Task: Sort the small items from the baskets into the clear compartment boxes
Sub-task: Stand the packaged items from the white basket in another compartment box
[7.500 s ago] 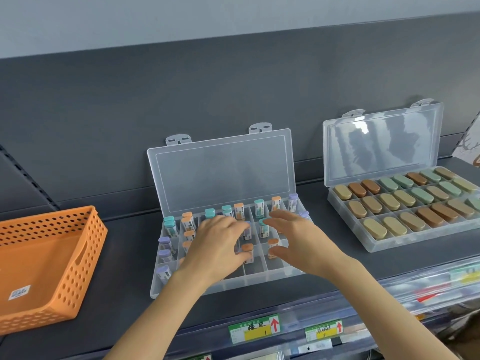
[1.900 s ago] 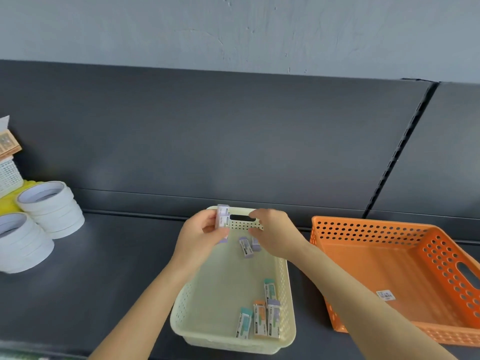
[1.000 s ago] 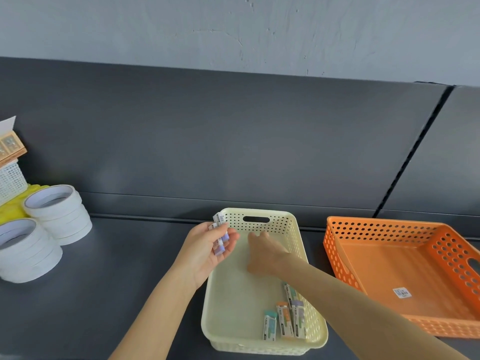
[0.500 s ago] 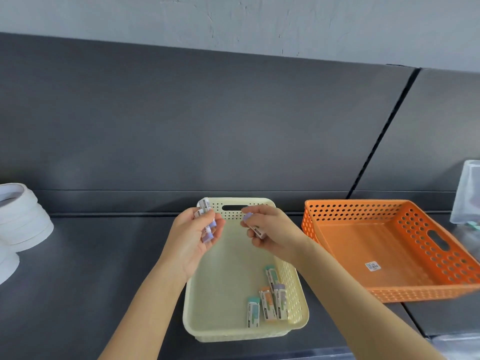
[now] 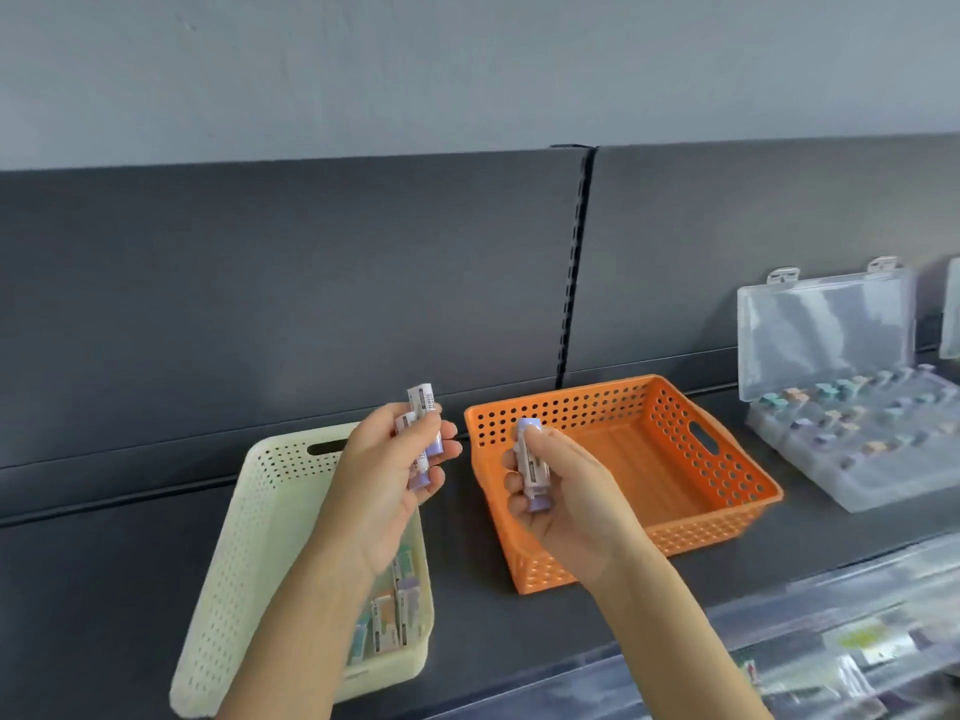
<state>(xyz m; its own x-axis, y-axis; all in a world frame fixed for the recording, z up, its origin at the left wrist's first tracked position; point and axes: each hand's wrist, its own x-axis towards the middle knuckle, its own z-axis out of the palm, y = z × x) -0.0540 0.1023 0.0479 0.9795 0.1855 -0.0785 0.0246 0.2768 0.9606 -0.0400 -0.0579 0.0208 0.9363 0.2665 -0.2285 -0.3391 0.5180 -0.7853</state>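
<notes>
My left hand (image 5: 388, 491) holds a bunch of small purple-capped tubes (image 5: 425, 428) above the cream basket (image 5: 249, 517). My right hand (image 5: 566, 491) grips more purple-capped tubes (image 5: 532, 472) over the near left corner of the orange basket (image 5: 691, 454). Several tubes with teal, orange and purple caps (image 5: 392, 613) still lie in the cream basket's near right corner, partly hidden by my left forearm. The clear compartment box (image 5: 852, 454) stands open at the right with several tubes in its cells.
The orange basket holds nothing that I can see. Both baskets and the box stand on a dark shelf (image 5: 104, 563) with a dark back panel. A second clear lid (image 5: 951, 309) shows at the right edge. Packaged goods (image 5: 857, 641) lie on the shelf below.
My view has swung right, bringing the compartment box into sight. Both hands have lifted from the cream basket and drifted right, each keeping its tubes; the right hand is now over the orange basket.
</notes>
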